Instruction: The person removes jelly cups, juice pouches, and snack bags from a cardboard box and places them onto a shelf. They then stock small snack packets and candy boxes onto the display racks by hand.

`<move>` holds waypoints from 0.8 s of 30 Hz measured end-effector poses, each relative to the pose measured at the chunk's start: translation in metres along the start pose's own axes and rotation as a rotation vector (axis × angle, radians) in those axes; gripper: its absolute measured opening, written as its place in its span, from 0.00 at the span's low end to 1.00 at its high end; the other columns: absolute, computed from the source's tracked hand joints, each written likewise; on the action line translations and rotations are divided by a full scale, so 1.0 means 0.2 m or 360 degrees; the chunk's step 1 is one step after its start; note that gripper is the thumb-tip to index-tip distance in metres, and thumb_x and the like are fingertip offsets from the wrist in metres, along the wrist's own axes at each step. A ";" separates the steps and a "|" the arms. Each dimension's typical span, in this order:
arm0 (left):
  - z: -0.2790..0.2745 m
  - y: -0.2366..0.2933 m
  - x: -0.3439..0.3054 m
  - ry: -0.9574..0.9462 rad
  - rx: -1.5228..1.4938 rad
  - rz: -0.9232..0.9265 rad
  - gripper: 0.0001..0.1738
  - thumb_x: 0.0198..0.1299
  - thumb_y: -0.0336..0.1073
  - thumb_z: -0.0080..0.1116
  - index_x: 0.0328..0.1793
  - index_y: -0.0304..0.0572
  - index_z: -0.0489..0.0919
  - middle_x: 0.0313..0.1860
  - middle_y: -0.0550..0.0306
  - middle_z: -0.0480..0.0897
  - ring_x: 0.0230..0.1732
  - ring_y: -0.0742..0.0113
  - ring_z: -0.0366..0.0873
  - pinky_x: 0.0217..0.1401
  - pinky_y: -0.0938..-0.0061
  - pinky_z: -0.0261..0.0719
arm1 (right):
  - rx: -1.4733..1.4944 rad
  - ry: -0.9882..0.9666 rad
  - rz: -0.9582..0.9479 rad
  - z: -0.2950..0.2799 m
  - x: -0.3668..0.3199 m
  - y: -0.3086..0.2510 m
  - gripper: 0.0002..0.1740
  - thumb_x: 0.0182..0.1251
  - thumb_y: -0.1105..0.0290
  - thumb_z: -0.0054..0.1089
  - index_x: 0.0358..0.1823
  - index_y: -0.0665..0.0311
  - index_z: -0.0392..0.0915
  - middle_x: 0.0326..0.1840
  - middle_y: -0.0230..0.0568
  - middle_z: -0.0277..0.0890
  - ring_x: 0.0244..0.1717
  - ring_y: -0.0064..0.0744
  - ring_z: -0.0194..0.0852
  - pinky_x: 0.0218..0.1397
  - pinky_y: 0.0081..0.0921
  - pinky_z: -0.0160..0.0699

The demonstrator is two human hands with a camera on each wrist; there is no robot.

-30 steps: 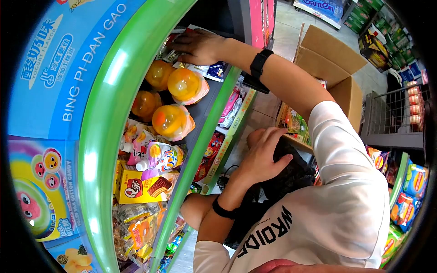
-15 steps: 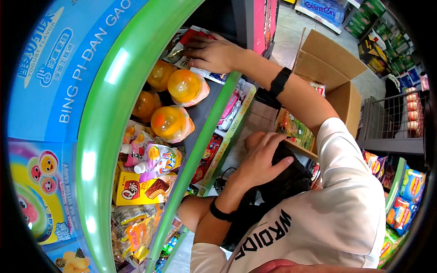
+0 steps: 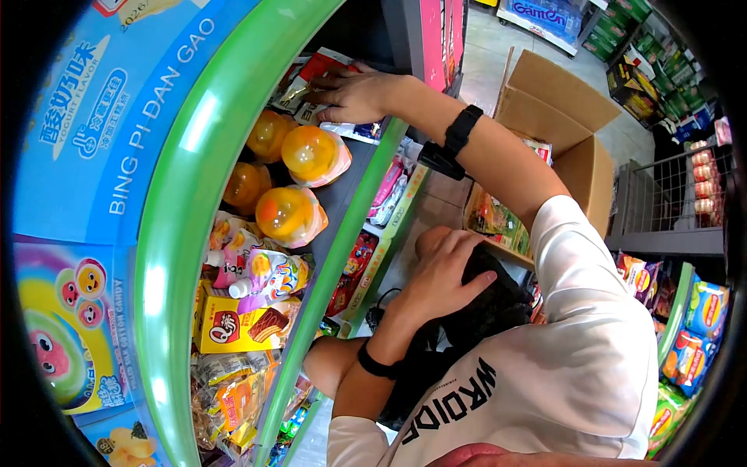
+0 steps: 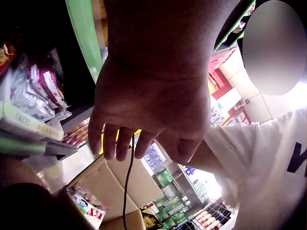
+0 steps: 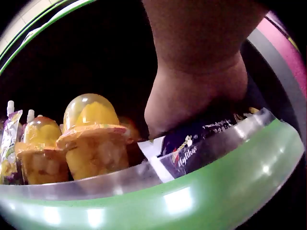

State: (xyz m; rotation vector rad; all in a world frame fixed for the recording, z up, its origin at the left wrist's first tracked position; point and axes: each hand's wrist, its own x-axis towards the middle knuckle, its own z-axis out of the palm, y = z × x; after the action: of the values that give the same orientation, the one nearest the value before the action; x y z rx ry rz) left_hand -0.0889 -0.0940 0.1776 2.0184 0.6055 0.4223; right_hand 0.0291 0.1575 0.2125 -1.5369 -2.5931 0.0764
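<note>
My right hand (image 3: pixel 362 97) reaches over the green shelf edge, palm down, its fingers extended over red and silver packets (image 3: pixel 294 100) at the far end of the shelf. A dark blue packet (image 5: pixel 192 148) with a white end lies under this hand in the right wrist view, where the fingertips are hidden. Beside the packets stand several domed plastic cups (image 3: pixel 311 153) with yellow-orange contents. My left hand (image 3: pixel 443 272) hangs loosely by the bent knee and black clothing. In the left wrist view its fingers (image 4: pixel 122 143) droop with nothing in them.
Spouted pouches (image 3: pixel 276 276), a yellow snack box (image 3: pixel 233 327) and bagged snacks (image 3: pixel 237 397) line the same shelf. The green shelf edge (image 3: pixel 331 257) runs along its front. An opened cardboard box (image 3: pixel 556 105) with packets inside stands on the floor behind the reaching arm.
The right hand has drawn back from deeper in the shelf toward its front edge, uncovering more of the silver and red packets. The left hand stays in place.
</note>
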 end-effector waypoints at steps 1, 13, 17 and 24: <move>0.00 0.00 0.00 0.0001 0.0004 0.0001 0.32 0.60 0.44 0.67 0.64 0.29 0.73 0.59 0.39 0.73 0.65 0.41 0.69 0.70 0.58 0.67 | -0.0001 0.0004 -0.0001 -0.01 0.03 0.02 0.32 0.79 0.41 0.32 0.77 0.42 0.62 0.83 0.40 0.53 0.84 0.51 0.42 0.82 0.58 0.39; 0.02 -0.02 -0.01 0.0064 0.0101 0.0053 0.32 0.62 0.47 0.66 0.63 0.29 0.73 0.58 0.39 0.73 0.62 0.40 0.71 0.68 0.56 0.69 | -0.0058 -0.0327 -0.0092 -0.14 0.21 -0.04 0.26 0.80 0.56 0.35 0.75 0.46 0.67 0.75 0.40 0.67 0.77 0.47 0.59 0.79 0.62 0.48; 0.01 -0.01 -0.01 0.0075 0.0094 0.0091 0.31 0.61 0.47 0.66 0.63 0.31 0.73 0.56 0.39 0.74 0.62 0.40 0.71 0.68 0.55 0.68 | 0.0231 0.0021 -0.0139 -0.05 0.36 0.02 0.26 0.76 0.59 0.41 0.74 0.48 0.68 0.71 0.44 0.71 0.72 0.49 0.67 0.75 0.51 0.62; -0.02 0.00 -0.01 0.0055 0.0133 0.0094 0.31 0.62 0.46 0.66 0.64 0.31 0.72 0.56 0.38 0.74 0.62 0.38 0.71 0.68 0.54 0.68 | -0.0092 -0.0089 -0.0196 -0.05 0.34 -0.04 0.24 0.79 0.56 0.43 0.69 0.54 0.73 0.66 0.47 0.75 0.64 0.49 0.75 0.70 0.46 0.71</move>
State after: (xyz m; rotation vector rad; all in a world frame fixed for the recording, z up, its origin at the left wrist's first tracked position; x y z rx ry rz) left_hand -0.0930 -0.0934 0.1800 2.1162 0.5947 0.4748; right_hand -0.0084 0.2139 0.2281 -1.4079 -2.7502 0.0334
